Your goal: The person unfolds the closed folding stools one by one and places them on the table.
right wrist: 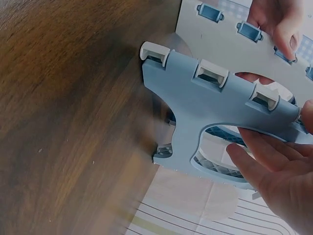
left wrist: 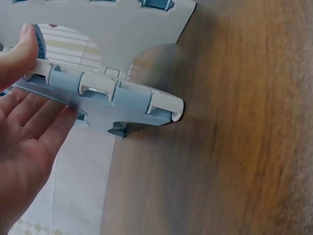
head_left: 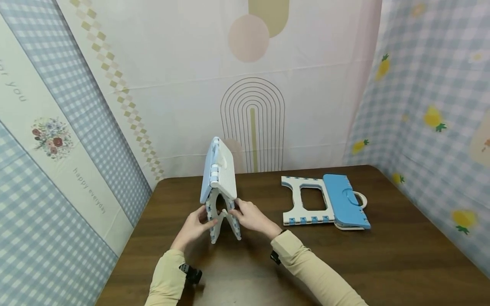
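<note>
“Pale patterned cloth [head_left: 183,51] hangs behind the upright stool [head_left: 226,170], and a brown table [head_left: 306,263] spreads below it. What do your hands have?”

“Both have that stool, one from each side. On my feed the left hand [head_left: 195,227] grips the left leg panel [left wrist: 98,104], thumb on one face and fingers on the other. The right hand [head_left: 252,216] pinches the opposite panel [right wrist: 186,88], thumb over its edge, fingers by the cutout.”

“Is the stool resting on its feet?”

“They're on the wood or just above it; I can't tell which. Its top halves peak like a roof over my hands, and the legs stand with a narrow gap between them.”

“How would you handle it well?”

“I'd press evenly on both sides, or I think it could twist. I'd also mind the edge clips [right wrist: 212,73] and that gap, since a fingertip could get nipped there. Slow, matched pressure should spare the joints.”

“Anything farther out?”

“Another stool [head_left: 344,199] lies flat, well to the right of the upright one, white legs toward it and carrying handle [head_left: 363,199] away. Beyond that, fruit-print cloth [head_left: 432,148].”
</note>
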A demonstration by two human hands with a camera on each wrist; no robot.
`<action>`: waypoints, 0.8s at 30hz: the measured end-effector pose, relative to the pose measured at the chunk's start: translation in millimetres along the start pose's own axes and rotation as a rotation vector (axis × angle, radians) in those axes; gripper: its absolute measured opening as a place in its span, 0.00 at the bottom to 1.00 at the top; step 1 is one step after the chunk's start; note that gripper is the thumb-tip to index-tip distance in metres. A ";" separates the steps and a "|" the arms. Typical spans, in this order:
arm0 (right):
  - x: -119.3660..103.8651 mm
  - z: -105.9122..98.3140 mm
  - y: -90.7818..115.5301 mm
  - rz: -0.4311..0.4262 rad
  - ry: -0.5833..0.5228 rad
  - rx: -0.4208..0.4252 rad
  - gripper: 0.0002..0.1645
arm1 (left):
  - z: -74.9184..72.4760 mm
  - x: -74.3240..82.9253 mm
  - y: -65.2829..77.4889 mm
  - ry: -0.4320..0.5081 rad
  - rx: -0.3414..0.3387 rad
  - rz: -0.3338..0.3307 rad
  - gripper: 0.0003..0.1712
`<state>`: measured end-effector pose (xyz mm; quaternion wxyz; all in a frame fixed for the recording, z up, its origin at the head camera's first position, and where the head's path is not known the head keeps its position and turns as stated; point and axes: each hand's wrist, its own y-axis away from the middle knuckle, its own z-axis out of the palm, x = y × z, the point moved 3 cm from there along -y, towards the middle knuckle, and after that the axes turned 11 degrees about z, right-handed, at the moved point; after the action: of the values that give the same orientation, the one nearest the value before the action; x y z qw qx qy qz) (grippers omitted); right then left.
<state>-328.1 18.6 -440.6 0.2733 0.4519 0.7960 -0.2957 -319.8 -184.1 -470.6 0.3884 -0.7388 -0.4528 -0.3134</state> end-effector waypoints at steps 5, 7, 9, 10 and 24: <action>-0.3 0.7 -2.3 0.039 0.038 -0.009 0.15 | -2.7 -0.8 -1.4 0.015 -0.001 -0.012 0.33; -0.2 0.6 -2.8 0.055 0.041 -0.012 0.15 | -1.9 -1.6 -2.2 0.038 0.005 -0.020 0.33; 0.1 0.8 -3.0 0.065 0.040 -0.013 0.14 | -0.7 -2.8 -2.5 0.058 0.012 -0.027 0.34; 0.3 1.0 -2.9 0.070 0.040 -0.012 0.14 | -0.1 -3.4 -2.6 0.068 0.017 -0.030 0.34; 3.0 4.3 -0.7 0.088 0.040 -0.034 0.18 | 2.6 -7.4 0.0 0.072 0.042 -0.056 0.34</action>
<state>-329.4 16.9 -445.4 0.2776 0.4876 0.7857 -0.2606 -322.5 -185.0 -477.9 0.4111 -0.7056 -0.4657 -0.3409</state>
